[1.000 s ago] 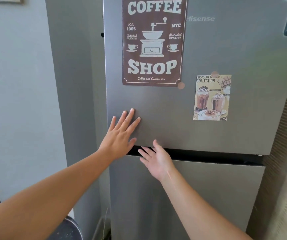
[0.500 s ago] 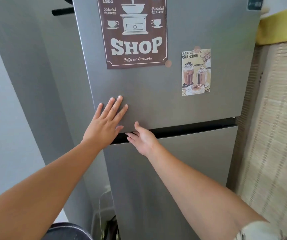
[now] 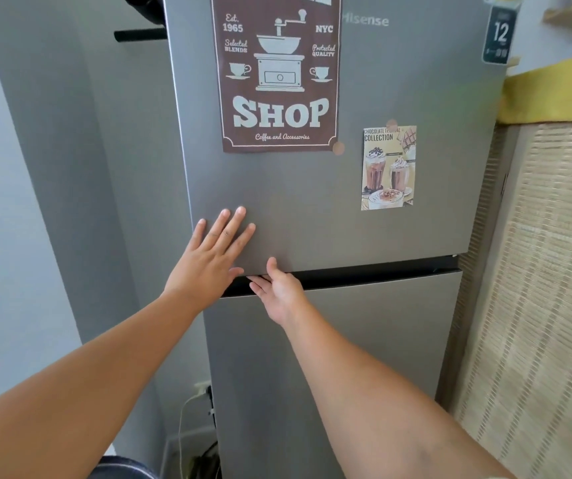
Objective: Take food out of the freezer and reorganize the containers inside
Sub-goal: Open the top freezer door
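The freezer door, the upper grey door of the fridge, is closed, so the containers and the food inside it are hidden and I cannot tell what they hold. The left hand lies flat on the lower left part of this door with straight, spread fingers, while the right hand has its fingers hooked into the dark gap under the door's bottom edge and the thumb pressed on the door front. A brown coffee shop poster and a small chocolate drinks card are stuck on the door, above the lower door.
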The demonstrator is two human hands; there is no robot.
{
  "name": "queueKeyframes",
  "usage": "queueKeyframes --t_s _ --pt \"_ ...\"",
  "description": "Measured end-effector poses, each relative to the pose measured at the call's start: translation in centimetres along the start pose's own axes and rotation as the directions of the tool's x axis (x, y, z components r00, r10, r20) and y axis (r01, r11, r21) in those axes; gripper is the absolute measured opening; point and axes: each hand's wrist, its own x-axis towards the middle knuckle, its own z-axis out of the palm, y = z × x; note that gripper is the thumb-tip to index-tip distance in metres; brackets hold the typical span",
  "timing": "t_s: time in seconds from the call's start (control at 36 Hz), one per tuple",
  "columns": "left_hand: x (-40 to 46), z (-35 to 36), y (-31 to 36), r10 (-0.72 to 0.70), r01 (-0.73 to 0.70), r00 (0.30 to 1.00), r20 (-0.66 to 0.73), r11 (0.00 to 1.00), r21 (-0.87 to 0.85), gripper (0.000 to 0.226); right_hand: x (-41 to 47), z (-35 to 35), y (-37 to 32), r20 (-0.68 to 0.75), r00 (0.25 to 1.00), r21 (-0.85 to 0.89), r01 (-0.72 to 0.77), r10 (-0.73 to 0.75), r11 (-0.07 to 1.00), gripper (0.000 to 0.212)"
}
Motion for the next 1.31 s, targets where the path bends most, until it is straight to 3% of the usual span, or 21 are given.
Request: queueKeyframes --t_s 0.36,0.5,0.64,0.75,0.86,1.0,1.14,1.22,1.31 --pt "-3.7 -6.6 2.7 -0.008 0.009 0.999 -0.044 0.999 0.036 0.089 -5.8 -2.7 0.0 0.093 0.994 -0.079 0.057 -0.05 0.995 0.042" --pt "-5.0 -11.2 4.4 -0.027 0.013 0.988 -0.151 0.996 -0.092 0.088 -9.0 -4.6 -0.7 0.124 0.99 -0.058 0.07 -0.062 0.996 0.036" --pt "-5.9 -15.8 5.8 -0.058 0.01 0.963 -0.263 0.984 -0.179 0.088 -12.5 -7.1 -1.6 0.159 0.985 -0.004 0.075 -0.073 0.997 0.015" --pt "-6.5 -19.1 7.8 -0.169 0.059 0.911 -0.376 0.956 -0.287 0.092 -15.9 -9.3 -3.0 0.17 0.982 -0.019 0.09 -0.086 0.996 0.015" --pt "-7.0 -22.0 10.5 -0.258 0.097 0.887 -0.383 0.916 -0.39 0.101 -19.0 -11.4 -4.6 0.163 0.984 -0.046 0.078 -0.069 0.996 0.017" --pt "-7.3 -25.8 14.2 -0.343 0.089 0.87 -0.353 0.815 -0.573 0.101 -22.9 -14.0 -6.8 0.14 0.989 -0.071 0.053 -0.043 0.996 0.019" --pt "-7.3 -29.5 17.2 -0.365 -0.09 0.828 -0.427 0.664 -0.742 0.089 -27.4 -16.6 -9.6 0.067 0.996 -0.167 0.072 -0.062 0.983 0.037" --pt "-6.9 -30.8 18.9 -0.409 -0.114 0.821 -0.399 0.566 -0.816 0.083 -30.2 -17.4 -11.1 -0.015 0.986 -0.343 0.153 -0.169 0.927 0.036" --pt "-6.5 -31.7 20.9 -0.454 -0.08 0.841 -0.293 0.431 -0.899 0.081 -32.8 -17.5 -12.3 0.001 0.947 -0.461 0.286 -0.322 0.84 0.022"
